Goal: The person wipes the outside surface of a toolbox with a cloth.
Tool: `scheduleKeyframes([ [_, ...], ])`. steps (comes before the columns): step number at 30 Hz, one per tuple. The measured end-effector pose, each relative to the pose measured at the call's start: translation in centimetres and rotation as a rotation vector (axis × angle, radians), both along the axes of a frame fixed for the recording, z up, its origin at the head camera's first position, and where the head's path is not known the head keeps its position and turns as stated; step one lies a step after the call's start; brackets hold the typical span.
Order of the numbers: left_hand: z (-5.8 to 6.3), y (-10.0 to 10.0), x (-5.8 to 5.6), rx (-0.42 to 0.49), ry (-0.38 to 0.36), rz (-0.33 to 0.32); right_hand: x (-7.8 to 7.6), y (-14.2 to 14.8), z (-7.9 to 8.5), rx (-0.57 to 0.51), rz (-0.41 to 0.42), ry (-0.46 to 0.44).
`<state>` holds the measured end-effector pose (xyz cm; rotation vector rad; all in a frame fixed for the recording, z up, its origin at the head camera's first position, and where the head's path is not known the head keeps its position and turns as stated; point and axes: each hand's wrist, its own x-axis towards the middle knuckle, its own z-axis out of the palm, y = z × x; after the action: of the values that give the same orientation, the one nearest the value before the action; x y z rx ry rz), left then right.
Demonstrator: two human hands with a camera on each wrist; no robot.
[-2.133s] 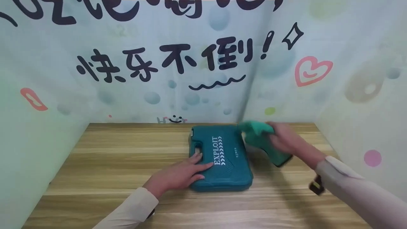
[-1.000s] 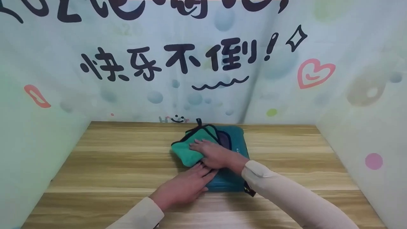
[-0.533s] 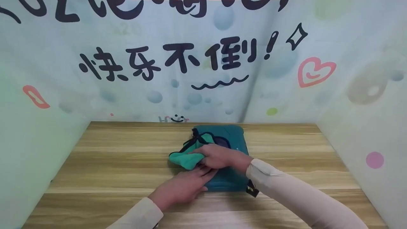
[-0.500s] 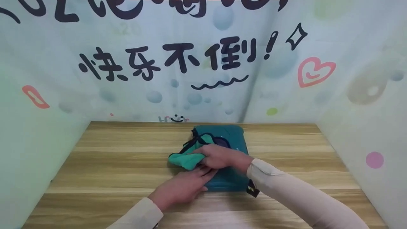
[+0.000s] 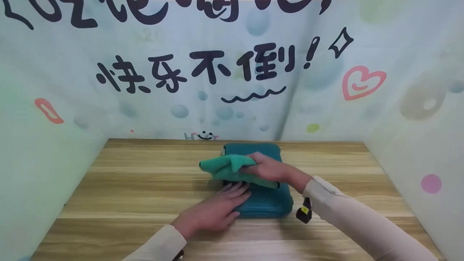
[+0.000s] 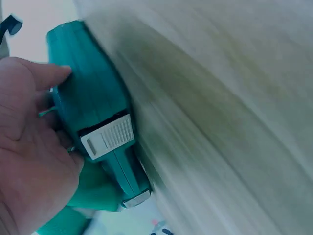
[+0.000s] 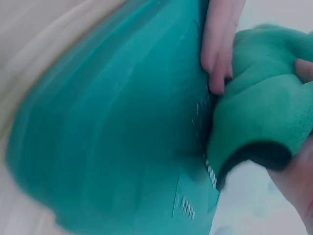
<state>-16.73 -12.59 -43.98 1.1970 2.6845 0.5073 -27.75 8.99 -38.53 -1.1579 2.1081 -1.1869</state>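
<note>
Here, the curled right hand [image 5: 269,167] grips green cloth [image 5: 226,167].

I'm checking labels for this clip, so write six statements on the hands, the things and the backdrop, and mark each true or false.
1. The right hand grips a green cloth. True.
2. The teal case lies on the wooden table. True.
3. Only the right hand touches anything. False: the left hand rests on the teal case.
4. The teal case has bright red clasps. False: the latches in the left wrist view are pale.
5. In the head view, a pink heart sits to the right of the dark lettering. True.
6. The green cloth is spread flat on the wooden table. False: it is bunched in the right hand, over the teal case.
</note>
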Motion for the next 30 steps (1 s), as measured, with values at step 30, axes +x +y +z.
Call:
scheduleKeyframes([
  [30,-1.1,-0.5,-6.9,0.802,-0.841,0.918,4.5,17.4,0.4,-0.304,-0.838,-0.428],
])
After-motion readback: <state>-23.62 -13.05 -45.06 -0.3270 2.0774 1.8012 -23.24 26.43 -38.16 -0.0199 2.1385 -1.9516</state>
